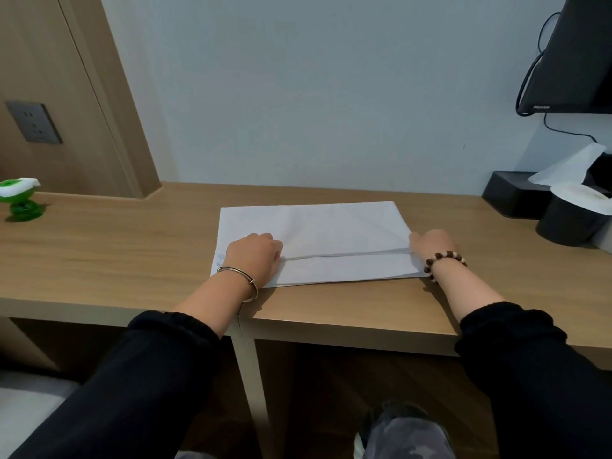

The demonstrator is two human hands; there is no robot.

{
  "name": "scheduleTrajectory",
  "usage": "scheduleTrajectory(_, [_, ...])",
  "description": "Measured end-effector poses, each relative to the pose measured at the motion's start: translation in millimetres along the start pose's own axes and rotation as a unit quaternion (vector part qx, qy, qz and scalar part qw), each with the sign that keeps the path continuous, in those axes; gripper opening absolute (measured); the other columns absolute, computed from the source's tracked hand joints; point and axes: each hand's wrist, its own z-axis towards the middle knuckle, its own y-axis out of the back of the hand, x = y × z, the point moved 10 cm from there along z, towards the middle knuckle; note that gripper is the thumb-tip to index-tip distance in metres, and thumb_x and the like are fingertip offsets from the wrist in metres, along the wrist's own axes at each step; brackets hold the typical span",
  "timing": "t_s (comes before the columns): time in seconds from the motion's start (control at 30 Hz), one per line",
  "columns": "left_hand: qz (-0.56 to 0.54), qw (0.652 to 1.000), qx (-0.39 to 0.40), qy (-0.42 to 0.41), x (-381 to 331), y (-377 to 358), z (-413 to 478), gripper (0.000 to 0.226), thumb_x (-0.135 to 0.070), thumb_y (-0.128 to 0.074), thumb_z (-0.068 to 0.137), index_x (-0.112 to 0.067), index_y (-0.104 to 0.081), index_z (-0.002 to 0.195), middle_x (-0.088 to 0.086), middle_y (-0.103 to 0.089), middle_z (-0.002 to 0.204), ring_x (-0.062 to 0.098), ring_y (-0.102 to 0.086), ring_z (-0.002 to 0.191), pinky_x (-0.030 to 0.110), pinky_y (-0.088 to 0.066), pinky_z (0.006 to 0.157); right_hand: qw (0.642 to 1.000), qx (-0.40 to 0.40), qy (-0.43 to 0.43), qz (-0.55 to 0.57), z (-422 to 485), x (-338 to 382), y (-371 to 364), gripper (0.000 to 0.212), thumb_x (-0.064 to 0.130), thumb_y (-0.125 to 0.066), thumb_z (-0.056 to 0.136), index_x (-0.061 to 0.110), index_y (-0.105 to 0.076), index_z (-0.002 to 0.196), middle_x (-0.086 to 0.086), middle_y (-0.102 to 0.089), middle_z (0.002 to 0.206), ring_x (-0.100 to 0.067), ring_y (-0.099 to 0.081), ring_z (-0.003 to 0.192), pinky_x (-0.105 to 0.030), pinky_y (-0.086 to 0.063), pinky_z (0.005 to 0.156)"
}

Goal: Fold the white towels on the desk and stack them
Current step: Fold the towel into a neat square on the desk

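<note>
**Both hands gripping a fold across the white towel**

The left hand (253,256) and the right hand (430,246) each had fingers curled onto one end of a raised crease running across the towel (314,226). The towel lay flat in the middle of the desk (116,246), its near edge close to the desk's front. The likely trouble was uneven pulling: if one hand tugged harder or lost its hold, the fold would probably land crooked and the corners would not meet. A drag towards the body could also slide the cloth over the front edge. The towel looked thin, smooth and plain white, a wide rectangle with faint diagonal creases and a slightly slanted near edge.
</note>
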Motion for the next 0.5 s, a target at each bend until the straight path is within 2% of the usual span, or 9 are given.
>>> scheduleTrajectory(0.13, [-0.005,1.0,-0.003,0.001,0,1,-2,0.019,-0.029,-0.044,0.096,-0.02,-0.059,0.088,-0.001,-0.057,0.094,0.02,-0.054,0.085,0.027,-0.036,0.059,1.0,0.016,-0.012,-0.014,0,0,-3,0.04,0.028,-0.043,0.093,0.007,-0.046,0.06,-0.012,-0.048,0.068,-0.026,-0.047,0.068,-0.033,-0.039,0.062])
scheduleTrajectory(0.2, [-0.024,1.0,-0.006,0.003,3,2,-5,0.02,-0.031,-0.044,0.096,-0.021,-0.062,0.092,-0.003,-0.057,0.095,0.019,-0.054,0.088,0.027,-0.039,0.061,0.997,-0.009,-0.011,-0.077,-5,-2,1,0.038,0.032,-0.042,0.094,0.004,-0.058,0.075,-0.017,-0.057,0.09,-0.03,-0.054,0.081,-0.034,-0.047,0.067])
scheduleTrajectory(0.23, [-0.035,0.999,-0.008,0.005,5,2,-6,0.021,-0.032,-0.045,0.095,-0.022,-0.063,0.094,-0.003,-0.058,0.097,0.019,-0.054,0.09,0.028,-0.04,0.062,0.992,-0.03,-0.01,-0.12,-9,-2,5,0.038,0.034,-0.041,0.094,0.003,-0.062,0.087,-0.017,-0.057,0.103,-0.03,-0.054,0.093,-0.037,-0.048,0.076])
scheduleTrajectory(0.3, [-0.049,0.999,-0.011,0.003,7,3,-9,0.021,-0.03,-0.044,0.095,-0.022,-0.064,0.096,-0.004,-0.058,0.098,0.018,-0.054,0.093,0.028,-0.042,0.064,0.982,-0.065,-0.006,-0.178,-16,4,12,0.034,0.031,-0.043,0.092,0.005,-0.061,0.103,-0.015,-0.05,0.119,-0.03,-0.045,0.11,-0.043,-0.042,0.09])
scheduleTrajectory(0.37, [-0.057,0.998,-0.019,0.003,7,3,-11,0.022,-0.028,-0.044,0.095,-0.021,-0.065,0.097,-0.004,-0.058,0.099,0.018,-0.053,0.094,0.027,-0.041,0.064,0.97,-0.098,0.023,-0.222,-21,21,17,0.032,0.024,-0.051,0.088,0.009,-0.056,0.115,-0.014,-0.041,0.13,-0.031,-0.038,0.118,-0.046,-0.036,0.098])
scheduleTrajectory(0.43, [-0.061,0.998,-0.029,0.004,5,5,-12,0.022,-0.028,-0.044,0.095,-0.02,-0.065,0.096,-0.003,-0.059,0.098,0.018,-0.053,0.093,0.027,-0.04,0.063,0.961,-0.103,0.103,-0.235,-24,54,8,0.048,0.016,-0.052,0.087,0.011,-0.041,0.134,-0.013,-0.023,0.149,-0.032,-0.023,0.135,-0.048,-0.023,0.11])
scheduleTrajectory(0.5, [-0.059,0.998,-0.033,0.002,4,6,-12,0.023,-0.029,-0.044,0.095,-0.02,-0.065,0.096,-0.003,-0.058,0.098,0.019,-0.053,0.093,0.027,-0.04,0.063,0.961,-0.059,0.207,-0.175,-34,99,-18,0.056,0.015,-0.046,0.092,0.013,-0.028,0.145,-0.009,-0.007,0.158,-0.028,-0.007,0.144,-0.046,-0.008,0.116])
